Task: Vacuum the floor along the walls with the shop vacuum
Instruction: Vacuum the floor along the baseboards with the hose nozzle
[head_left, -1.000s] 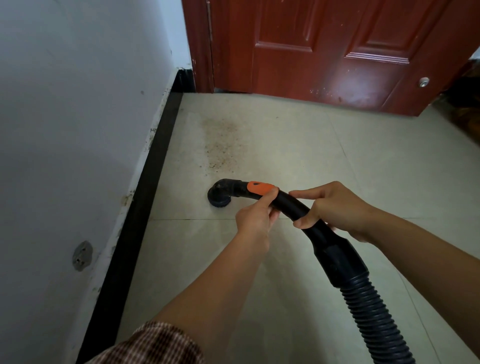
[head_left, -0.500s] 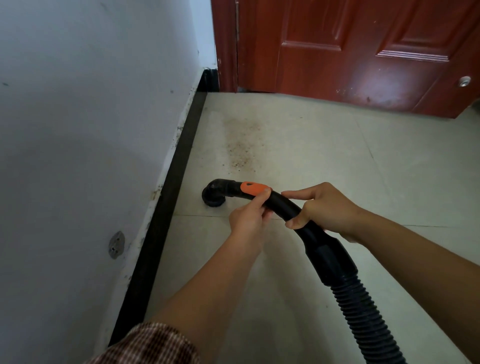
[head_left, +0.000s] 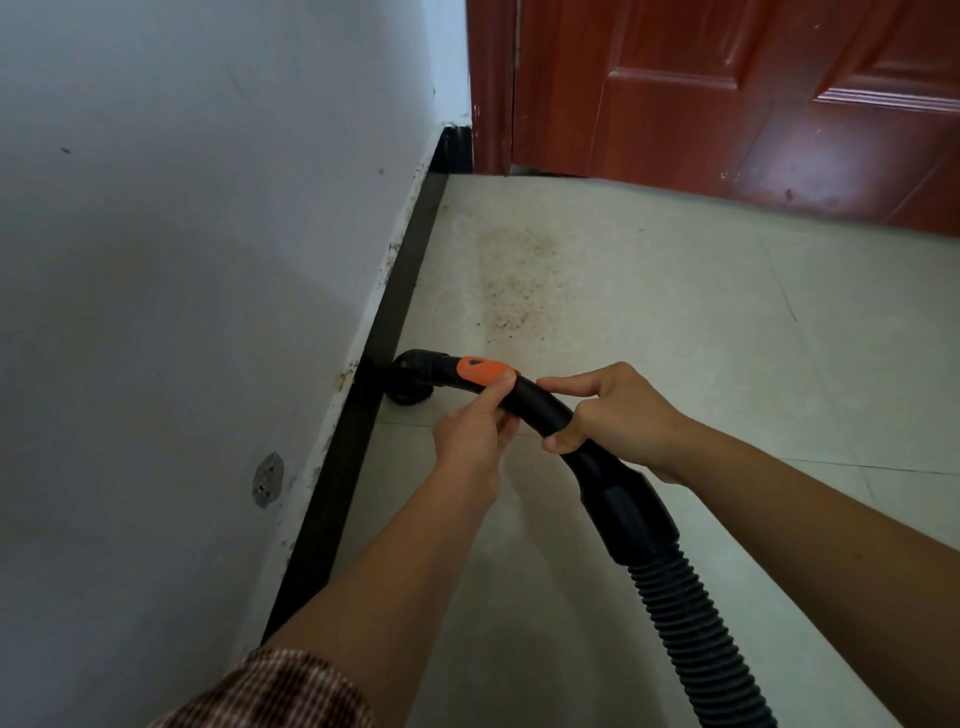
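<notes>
Fingers (head_left: 569, 382) of both hands are shown curled round the black wand (head_left: 540, 408) of a shop vacuum. The left hand (head_left: 470, 436) grips it just behind an orange slider (head_left: 480, 370), with the thumb laid at the slider's rear edge. The right hand (head_left: 621, 415) is wrapped over the tube just beside it, nearer the ribbed hose (head_left: 691, 623) that trails off toward the bottom right; nothing else is held. The round nozzle (head_left: 413, 384) is set down on the floor (head_left: 675, 338) at its left edge, close against the black skirting (head_left: 387, 312) at the foot of the pale wall (head_left: 182, 260). The vacuum's body is out of view. The job is judged to be under way rather than near its end. The left edge from the nozzle up to the far left corner, where the skirting meets a red-brown door (head_left: 727, 104), appears not yet covered. A speckled patch (head_left: 514, 280) of grit is left lying on the tile ahead of the nozzle, a little out from the skirting. The strip along the door's foot is likewise thought to be outstanding. How much of the edge nearer the camera has been cleaned cannot be told, though no obvious debris is seen there. A round plate (head_left: 267, 479) is fixed low on the wall, and a checked sleeve (head_left: 280, 691) is visible at the bottom.
</notes>
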